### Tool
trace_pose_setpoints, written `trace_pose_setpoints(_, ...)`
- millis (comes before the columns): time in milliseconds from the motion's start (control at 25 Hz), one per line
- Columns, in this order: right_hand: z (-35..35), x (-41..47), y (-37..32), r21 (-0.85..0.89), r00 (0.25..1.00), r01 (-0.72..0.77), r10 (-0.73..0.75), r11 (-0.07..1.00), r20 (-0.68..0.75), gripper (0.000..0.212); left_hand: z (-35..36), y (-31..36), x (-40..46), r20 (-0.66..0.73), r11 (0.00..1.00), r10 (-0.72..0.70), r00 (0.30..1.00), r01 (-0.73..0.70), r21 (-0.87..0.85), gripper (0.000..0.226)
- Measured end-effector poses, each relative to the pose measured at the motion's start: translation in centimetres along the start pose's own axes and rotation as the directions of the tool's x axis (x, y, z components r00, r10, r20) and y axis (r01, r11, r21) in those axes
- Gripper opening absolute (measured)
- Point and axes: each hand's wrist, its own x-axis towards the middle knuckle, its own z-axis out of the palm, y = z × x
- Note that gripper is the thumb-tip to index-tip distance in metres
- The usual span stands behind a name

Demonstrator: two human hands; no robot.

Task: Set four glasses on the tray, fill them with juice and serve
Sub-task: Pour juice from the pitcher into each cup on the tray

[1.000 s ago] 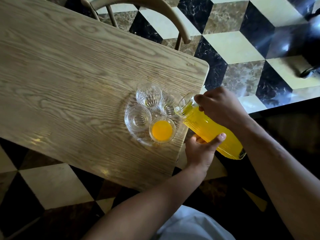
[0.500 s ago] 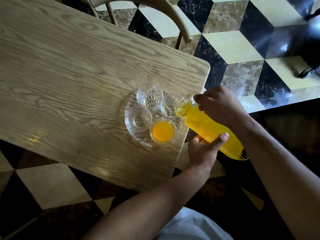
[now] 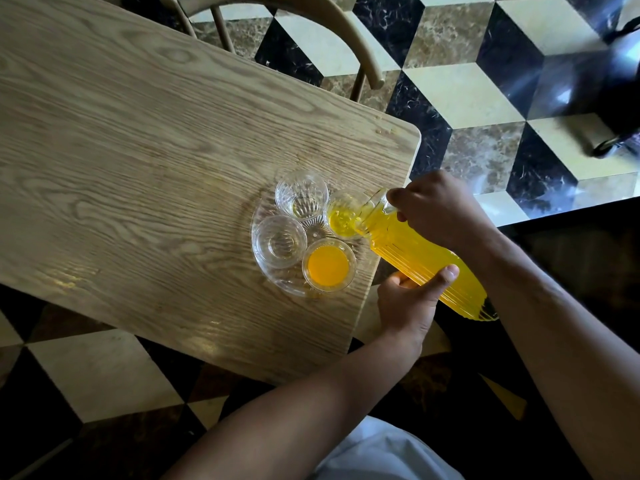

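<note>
A clear round glass tray (image 3: 266, 278) lies near the table's right edge with several glasses on it. The near glass (image 3: 328, 265) is full of orange juice. The far glass (image 3: 301, 194) and the left glass (image 3: 280, 241) hold no juice. Juice runs into the right glass (image 3: 343, 216) from a ribbed glass jug (image 3: 422, 261) tilted over it. My right hand (image 3: 440, 209) grips the jug by its neck. My left hand (image 3: 412, 299) holds the jug's body from below, thumb over its side.
The wooden table (image 3: 156, 168) ends just right of the tray at a rounded corner. A wooden chair (image 3: 311, 15) stands behind the table's far edge. Patterned marble floor (image 3: 485, 81) spreads to the right, with a dark object (image 3: 620, 98) at the far right.
The jug has tipped further toward the tray, its mouth now over the right glass. Juice has begun to collect in that glass, which held none before.
</note>
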Motion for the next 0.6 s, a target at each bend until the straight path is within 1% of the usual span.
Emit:
trace_pose_setpoints(40,0.0,0.0,0.0,-0.004,1.000,0.006,-0.006,1.000,0.001,0.040,-0.1,0.1,-0.1,0.006,1.000,-0.023,1.000,0.023,0.005,0.037)
trace_pose_setpoints(120,-0.1,0.0,-0.2,-0.021,1.000,0.016,-0.015,1.000,0.013,0.039,-0.1,0.8,-0.8,0.013,1.000,-0.021,1.000,0.021,0.020,0.037)
trace_pose_setpoints(200,-0.1,0.0,-0.1,-0.015,1.000,-0.006,0.007,1.000,0.015,0.041,0.0,0.9,-1.0,0.006,1.000,0.000,1.000,-0.001,0.016,0.039)
trace_pose_setpoints(360,0.1,0.2,-0.2,-0.018,0.998,-0.056,0.057,0.998,0.039,0.041,-0.2,1.1,-1.0,0.003,0.999,-0.035,0.999,0.035,0.003,0.041)
trace_pose_setpoints(480,0.2,0.2,-0.5,-0.020,0.999,-0.023,0.023,1.000,0.036,0.040,-0.3,1.2,-1.2,-0.001,1.000,0.008,1.000,-0.008,0.024,0.044)
trace_pose_setpoints(600,0.2,0.2,-0.6,-0.012,0.999,-0.038,0.038,0.999,0.023,0.042,-0.3,1.8,-1.7,-0.002,1.000,0.001,1.000,-0.001,0.010,0.045)
